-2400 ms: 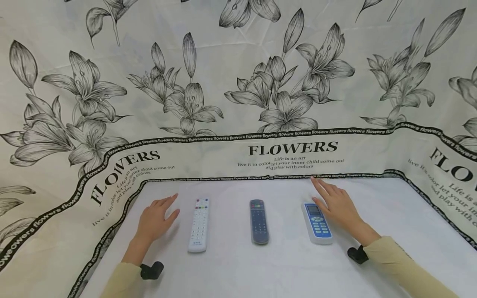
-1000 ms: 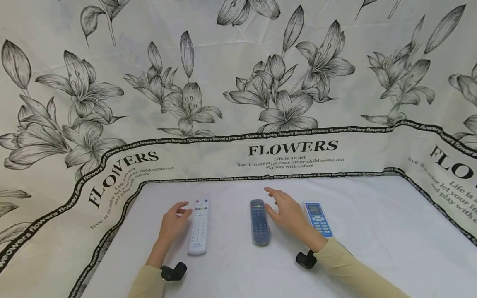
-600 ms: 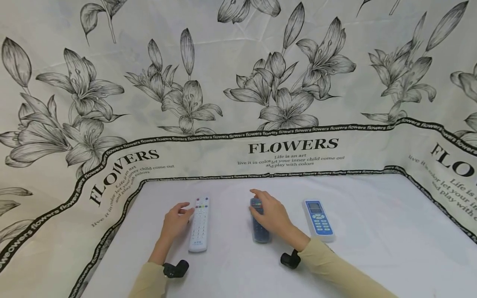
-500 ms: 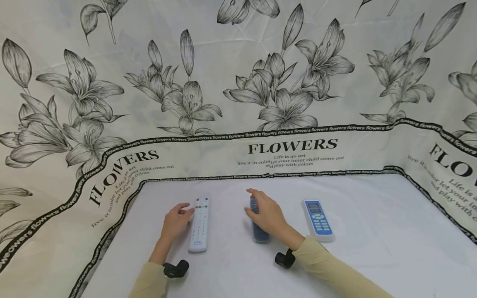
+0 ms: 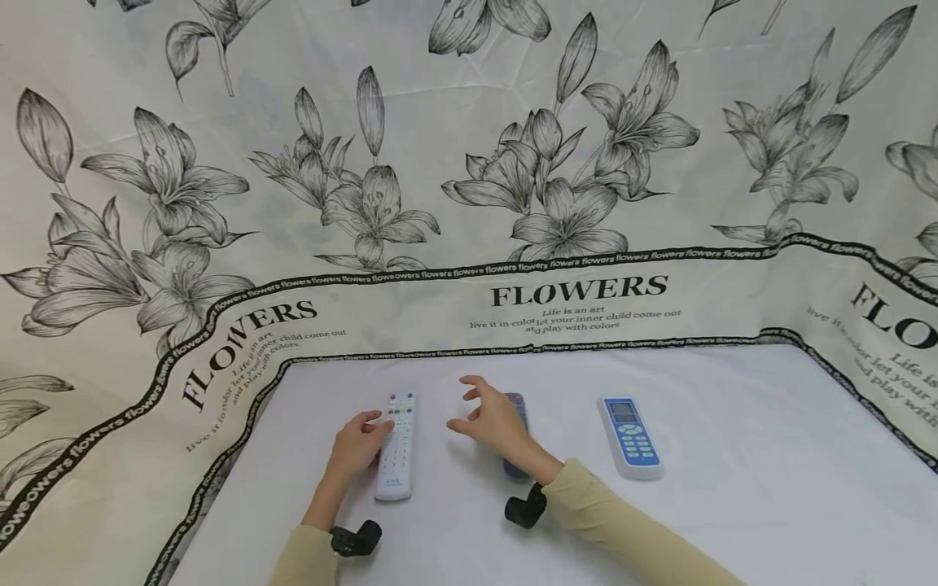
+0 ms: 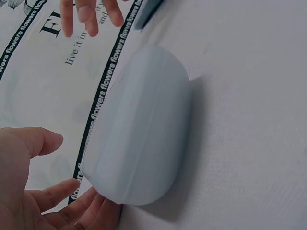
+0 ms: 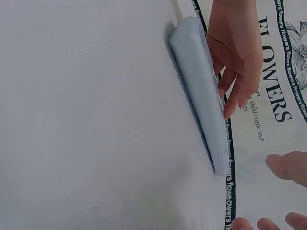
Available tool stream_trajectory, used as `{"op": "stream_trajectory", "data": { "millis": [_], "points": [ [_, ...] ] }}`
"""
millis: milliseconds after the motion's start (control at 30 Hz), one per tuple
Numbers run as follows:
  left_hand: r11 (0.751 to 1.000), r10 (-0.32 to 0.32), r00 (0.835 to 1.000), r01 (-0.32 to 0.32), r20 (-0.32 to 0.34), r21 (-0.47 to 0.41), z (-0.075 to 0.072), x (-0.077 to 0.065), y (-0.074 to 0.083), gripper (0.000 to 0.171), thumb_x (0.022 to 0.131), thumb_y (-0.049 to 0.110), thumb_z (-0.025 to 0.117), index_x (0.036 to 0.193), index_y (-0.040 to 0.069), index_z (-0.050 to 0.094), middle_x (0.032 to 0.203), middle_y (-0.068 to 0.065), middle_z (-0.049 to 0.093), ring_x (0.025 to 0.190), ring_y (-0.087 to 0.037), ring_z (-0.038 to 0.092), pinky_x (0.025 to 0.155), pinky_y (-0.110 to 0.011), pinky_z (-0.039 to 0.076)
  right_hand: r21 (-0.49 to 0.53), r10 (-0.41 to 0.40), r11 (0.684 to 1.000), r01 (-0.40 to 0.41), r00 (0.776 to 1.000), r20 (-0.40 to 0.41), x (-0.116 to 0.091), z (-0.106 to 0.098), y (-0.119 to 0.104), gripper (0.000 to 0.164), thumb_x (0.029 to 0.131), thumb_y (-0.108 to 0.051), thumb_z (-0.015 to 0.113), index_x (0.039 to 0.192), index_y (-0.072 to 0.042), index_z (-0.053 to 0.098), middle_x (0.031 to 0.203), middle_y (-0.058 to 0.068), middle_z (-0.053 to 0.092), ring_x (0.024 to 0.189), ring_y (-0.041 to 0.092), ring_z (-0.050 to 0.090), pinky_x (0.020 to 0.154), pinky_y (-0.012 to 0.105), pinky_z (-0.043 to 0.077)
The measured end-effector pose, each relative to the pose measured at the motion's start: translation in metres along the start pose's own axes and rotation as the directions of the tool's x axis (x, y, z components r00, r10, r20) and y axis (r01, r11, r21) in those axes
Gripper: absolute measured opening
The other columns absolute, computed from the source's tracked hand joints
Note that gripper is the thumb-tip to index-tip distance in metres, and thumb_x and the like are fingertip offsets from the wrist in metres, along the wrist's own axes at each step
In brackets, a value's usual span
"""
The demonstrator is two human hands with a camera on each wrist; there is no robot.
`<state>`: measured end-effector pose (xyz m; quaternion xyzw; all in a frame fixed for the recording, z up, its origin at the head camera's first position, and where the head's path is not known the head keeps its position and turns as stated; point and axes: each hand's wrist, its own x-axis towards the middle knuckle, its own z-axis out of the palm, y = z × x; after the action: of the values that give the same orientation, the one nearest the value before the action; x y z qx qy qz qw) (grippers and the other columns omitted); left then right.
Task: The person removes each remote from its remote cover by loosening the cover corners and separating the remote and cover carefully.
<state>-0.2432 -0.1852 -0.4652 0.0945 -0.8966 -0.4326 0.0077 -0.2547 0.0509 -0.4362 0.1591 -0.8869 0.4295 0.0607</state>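
Note:
A white remote control [image 5: 396, 456] lies lengthwise on the white cloth. Beside its upper left edge is my left hand [image 5: 357, 446], thumb reaching over the buttons; the left wrist view shows the thumb [image 6: 43, 141] apart from the fingers, without a grip. My right hand [image 5: 494, 419] hovers left of a dark remote control [image 5: 516, 468], thumb and fingers spread and holding nothing. Hand and wrist hide much of that dark remote. In the right wrist view, the white remote [image 7: 201, 91] lies between my left hand [image 7: 240, 52] and the bare cloth.
A blue-and-white remote control [image 5: 632, 439] with a small screen lies to the right. Behind the table hangs a flower-printed cloth [image 5: 410, 309]. Black wrist cameras [image 5: 526, 506] sit under both wrists, near the tabletop.
My right hand has travelled left from the blue-and-white remote, over the dark one, towards the white one. My left hand has shifted right to the white remote's edge. The remotes lie where they were.

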Motion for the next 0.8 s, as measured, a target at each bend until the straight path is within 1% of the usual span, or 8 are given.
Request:
{"op": "stream_trajectory", "data": {
  "millis": [133,200,333,500,600,733,800],
  "points": [
    [1.000,-0.006,1.000,0.006,-0.005,-0.010,0.002,0.000,0.000,0.051,0.094,0.032,0.056,0.134,0.002,0.051,0.105,-0.016,0.060,0.073,-0.017,0.056,0.053,-0.021,0.045,0.038,0.016,0.999,-0.017,0.999,0.030,0.005,0.010,0.000,0.072,0.072,-0.022,0.083,0.133,-0.006,0.049,0.114,0.020,0.065,0.075,0.017,0.066,0.061,0.025,0.049],
    [1.000,-0.016,1.000,0.016,-0.004,-0.015,0.003,0.001,0.001,0.049,0.094,0.031,0.056,0.134,0.003,0.051,0.105,-0.015,0.060,0.074,-0.017,0.056,0.054,-0.021,0.045,0.068,0.023,0.997,-0.026,0.999,0.044,0.007,0.015,-0.001,0.072,0.072,-0.022,0.083,0.133,-0.006,0.049,0.115,0.020,0.065,0.077,0.019,0.067,0.062,0.026,0.050],
    [1.000,-0.014,1.000,0.014,-0.001,-0.005,0.004,0.004,0.001,0.047,0.093,0.028,0.056,0.132,0.001,0.054,0.106,-0.016,0.061,0.076,-0.017,0.058,0.055,-0.021,0.047,0.132,0.040,0.990,-0.051,0.996,0.085,0.009,0.024,-0.003,0.072,0.073,-0.022,0.082,0.134,-0.005,0.047,0.117,0.021,0.064,0.083,0.023,0.069,0.064,0.028,0.053],
    [1.000,-0.015,1.000,0.015,0.011,0.001,0.004,0.004,0.001,0.046,0.092,0.025,0.058,0.129,-0.002,0.056,0.109,-0.018,0.063,0.078,-0.018,0.059,0.057,-0.022,0.048,0.165,0.061,0.983,-0.084,0.989,0.137,0.010,0.036,-0.006,0.073,0.075,-0.022,0.081,0.136,-0.005,0.045,0.119,0.020,0.063,0.089,0.026,0.069,0.068,0.032,0.055],
    [1.000,-0.009,1.000,0.009,0.017,0.001,0.003,0.004,0.002,0.046,0.091,0.023,0.060,0.128,-0.004,0.056,0.108,-0.018,0.064,0.078,-0.018,0.059,0.058,-0.023,0.048,0.184,0.070,0.978,-0.099,0.985,0.158,0.011,0.043,-0.008,0.072,0.076,-0.022,0.080,0.137,-0.005,0.044,0.119,0.020,0.063,0.091,0.027,0.069,0.071,0.034,0.055],
    [1.000,-0.007,1.000,0.006,0.025,0.004,0.003,0.005,0.003,0.047,0.089,0.022,0.061,0.127,-0.006,0.056,0.107,-0.019,0.066,0.077,-0.017,0.060,0.059,-0.023,0.049,0.246,0.077,0.962,-0.118,0.982,0.172,0.012,0.051,-0.010,0.070,0.078,-0.019,0.079,0.136,-0.003,0.044,0.117,0.021,0.063,0.090,0.027,0.068,0.069,0.033,0.056],
    [1.000,-0.013,0.999,0.012,0.032,0.001,0.003,0.006,0.003,0.047,0.090,0.022,0.061,0.128,-0.006,0.056,0.108,-0.019,0.066,0.077,-0.017,0.060,0.059,-0.023,0.049,0.277,0.089,0.951,-0.137,0.980,0.178,0.013,0.055,-0.011,0.069,0.078,-0.018,0.078,0.136,-0.002,0.044,0.116,0.021,0.063,0.086,0.025,0.068,0.067,0.031,0.057]
  ]
}}
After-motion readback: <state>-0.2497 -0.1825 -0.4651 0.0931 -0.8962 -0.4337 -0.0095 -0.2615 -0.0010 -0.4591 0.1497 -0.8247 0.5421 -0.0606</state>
